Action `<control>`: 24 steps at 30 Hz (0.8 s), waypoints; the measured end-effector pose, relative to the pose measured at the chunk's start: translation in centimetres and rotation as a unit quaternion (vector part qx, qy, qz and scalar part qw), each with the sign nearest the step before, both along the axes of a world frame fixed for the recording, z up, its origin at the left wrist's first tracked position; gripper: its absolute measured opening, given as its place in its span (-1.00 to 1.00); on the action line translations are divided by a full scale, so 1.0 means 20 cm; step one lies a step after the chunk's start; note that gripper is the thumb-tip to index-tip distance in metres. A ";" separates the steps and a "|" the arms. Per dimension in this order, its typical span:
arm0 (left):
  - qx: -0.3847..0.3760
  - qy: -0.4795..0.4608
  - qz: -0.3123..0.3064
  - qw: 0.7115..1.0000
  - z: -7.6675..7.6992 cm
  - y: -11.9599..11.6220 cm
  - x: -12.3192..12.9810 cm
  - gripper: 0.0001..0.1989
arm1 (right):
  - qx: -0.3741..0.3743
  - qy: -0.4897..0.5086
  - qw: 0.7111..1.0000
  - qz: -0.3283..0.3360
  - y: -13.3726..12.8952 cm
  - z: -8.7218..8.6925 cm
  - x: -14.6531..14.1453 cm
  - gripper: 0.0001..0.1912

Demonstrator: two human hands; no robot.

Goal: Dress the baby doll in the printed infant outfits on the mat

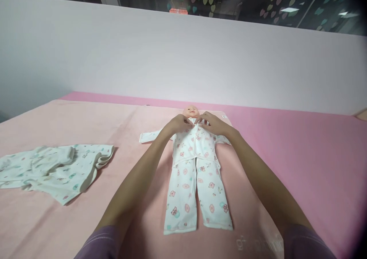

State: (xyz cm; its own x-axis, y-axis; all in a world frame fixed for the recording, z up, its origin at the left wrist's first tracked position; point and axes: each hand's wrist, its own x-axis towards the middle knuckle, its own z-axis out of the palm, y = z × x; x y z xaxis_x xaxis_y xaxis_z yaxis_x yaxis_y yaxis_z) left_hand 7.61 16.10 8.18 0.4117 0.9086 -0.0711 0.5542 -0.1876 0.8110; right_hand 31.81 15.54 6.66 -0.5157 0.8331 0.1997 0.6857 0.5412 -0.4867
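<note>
Doll (pixel 191 111) at twelve; shirt (pixel 196 146), trousers (pixel 183 194) seemingly on, collar (pixel 192 120) apparently unfinished. Left hand (pixel 180 123), right hand (pixel 214 123) there: fingers narrow, grip unclear. Other clothes (pixel 64 169), nine o'clock.

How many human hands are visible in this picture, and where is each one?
2: the left hand and the right hand, both at the upper front of the white top, just below the doll's head.
</note>
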 end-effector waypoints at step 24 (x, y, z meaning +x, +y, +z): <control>-0.035 -0.064 0.003 0.997 -0.05 0.02 0.04 -0.81 | 0.007 0.370 0.920 -0.128 -0.11 -0.28 -0.14 -0.71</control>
State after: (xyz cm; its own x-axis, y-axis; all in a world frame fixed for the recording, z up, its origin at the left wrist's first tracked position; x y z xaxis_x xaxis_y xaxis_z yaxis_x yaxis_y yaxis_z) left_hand 8.37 16.51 7.22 0.4152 0.9060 -0.0827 0.4468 -0.1239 0.8860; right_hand 29.11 13.41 1.07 -0.0209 0.9031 0.4288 0.2757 0.4175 -0.8658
